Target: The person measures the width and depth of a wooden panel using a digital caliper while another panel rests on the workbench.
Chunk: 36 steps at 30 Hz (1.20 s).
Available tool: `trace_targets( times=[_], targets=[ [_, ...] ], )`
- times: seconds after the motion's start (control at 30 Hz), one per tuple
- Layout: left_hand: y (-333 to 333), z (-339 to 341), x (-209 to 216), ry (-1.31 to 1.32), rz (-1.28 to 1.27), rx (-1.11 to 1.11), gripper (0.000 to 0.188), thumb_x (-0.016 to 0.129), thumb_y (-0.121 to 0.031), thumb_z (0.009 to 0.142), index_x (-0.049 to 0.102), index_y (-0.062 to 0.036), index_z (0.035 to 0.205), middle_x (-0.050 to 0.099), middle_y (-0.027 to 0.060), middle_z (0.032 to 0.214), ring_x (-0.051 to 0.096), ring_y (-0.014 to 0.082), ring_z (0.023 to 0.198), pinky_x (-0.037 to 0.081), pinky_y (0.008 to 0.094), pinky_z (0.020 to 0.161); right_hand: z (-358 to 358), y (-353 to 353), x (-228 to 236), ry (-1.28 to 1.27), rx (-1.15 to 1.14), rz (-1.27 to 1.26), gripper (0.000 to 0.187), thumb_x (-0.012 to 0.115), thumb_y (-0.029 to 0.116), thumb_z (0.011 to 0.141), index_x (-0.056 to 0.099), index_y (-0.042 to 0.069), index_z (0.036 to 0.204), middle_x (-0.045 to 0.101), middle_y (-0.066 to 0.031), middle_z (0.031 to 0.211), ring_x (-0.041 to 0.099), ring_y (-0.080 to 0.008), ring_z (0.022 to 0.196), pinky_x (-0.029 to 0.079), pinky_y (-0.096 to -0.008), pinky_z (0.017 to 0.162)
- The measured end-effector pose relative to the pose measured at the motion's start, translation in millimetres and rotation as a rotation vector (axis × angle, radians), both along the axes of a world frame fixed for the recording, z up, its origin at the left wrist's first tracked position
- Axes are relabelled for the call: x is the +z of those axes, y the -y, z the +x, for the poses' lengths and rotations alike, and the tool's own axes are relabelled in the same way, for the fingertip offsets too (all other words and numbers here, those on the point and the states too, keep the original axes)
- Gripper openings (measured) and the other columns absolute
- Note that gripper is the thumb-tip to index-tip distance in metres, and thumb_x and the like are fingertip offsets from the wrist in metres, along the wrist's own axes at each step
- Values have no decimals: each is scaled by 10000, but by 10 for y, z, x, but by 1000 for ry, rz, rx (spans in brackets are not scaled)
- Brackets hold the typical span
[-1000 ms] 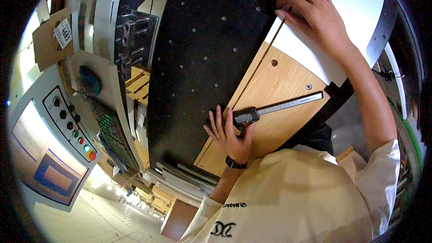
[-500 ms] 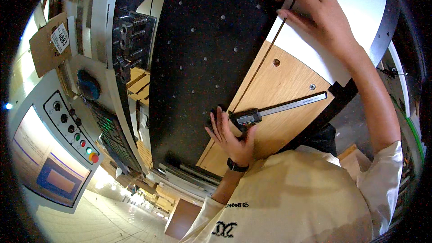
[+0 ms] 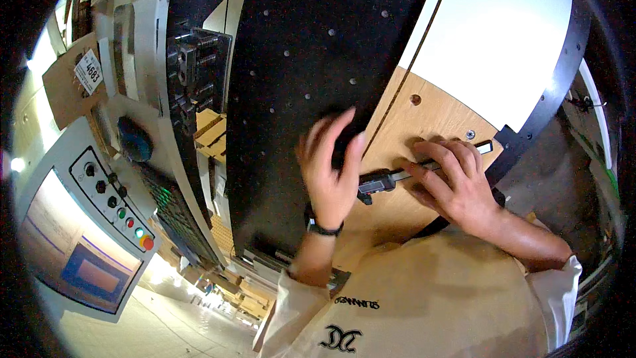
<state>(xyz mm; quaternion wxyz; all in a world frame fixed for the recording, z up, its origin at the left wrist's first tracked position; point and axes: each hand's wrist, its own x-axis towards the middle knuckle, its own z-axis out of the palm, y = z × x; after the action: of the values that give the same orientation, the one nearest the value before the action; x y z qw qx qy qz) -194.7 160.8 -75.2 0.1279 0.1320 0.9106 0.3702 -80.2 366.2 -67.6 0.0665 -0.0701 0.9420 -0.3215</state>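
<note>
A digital caliper with a black display housing and a long beam lies over a wood-grain panel. My right hand has its fingers and thumb closed about the caliper's beam. My left hand, wearing a black wristband, is just left of the caliper housing. Its fingers are apart, holding nothing, beside the panel's grooved edge. A narrow dark groove runs along that edge and on into the white panel beyond. The wood-grain panel shows a round hole and a metal fitting.
Under the panels is a black work surface dotted with small studs. To the left stand a metal machine block, a keyboard, a mouse and a control panel with a lit screen and coloured buttons.
My right hand has come back from the white panel's far edge to the caliper's beam. My left hand has lifted off the panel edge; the caliper and panels sit slightly differently in view.
</note>
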Motion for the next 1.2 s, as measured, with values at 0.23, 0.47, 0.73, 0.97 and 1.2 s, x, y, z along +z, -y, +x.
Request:
trace_targets(
  times=[0.23,0.47,0.73,0.97,1.2],
  targets=[
    [-510,-596,-225,-222,-27,-333,351,784,-289,802,725,-189,1134,659,-16,1038,565,214,938,357,390,836,59,60,-173,-123,-137,58,368,719,296,791,693,225,1151,564,-27,1356,532,-231,1186,427,-433,1009],
    [-558,-621,-237,-199,-47,-350,408,849,-182,704,752,-140,1099,660,25,991,564,218,888,395,352,819,25,77,-224,-171,-189,90,291,748,307,793,705,245,1074,647,25,1260,570,-197,1148,423,-392,1032],
    [-544,-618,-305,-250,-51,-355,405,851,-212,706,754,-140,1092,662,1,989,549,206,874,383,351,807,52,90,-268,-162,-167,134,237,749,366,834,690,265,1040,650,31,1290,551,-208,1224,362,-446,1100],
    [-523,-617,-314,-242,-25,-360,402,852,-218,712,755,-130,1092,661,3,986,548,208,876,374,350,819,73,89,-274,-167,-147,136,235,764,373,811,705,252,1004,667,21,1248,550,-233,1225,340,-470,1111],
    [-518,-623,-306,-230,-17,-359,392,855,-219,709,762,-129,1078,658,4,984,547,209,874,375,348,814,78,123,-279,-164,-183,134,187,774,355,814,679,277,954,676,41,1234,567,-210,1207,341,-464,1114]
  ],
)
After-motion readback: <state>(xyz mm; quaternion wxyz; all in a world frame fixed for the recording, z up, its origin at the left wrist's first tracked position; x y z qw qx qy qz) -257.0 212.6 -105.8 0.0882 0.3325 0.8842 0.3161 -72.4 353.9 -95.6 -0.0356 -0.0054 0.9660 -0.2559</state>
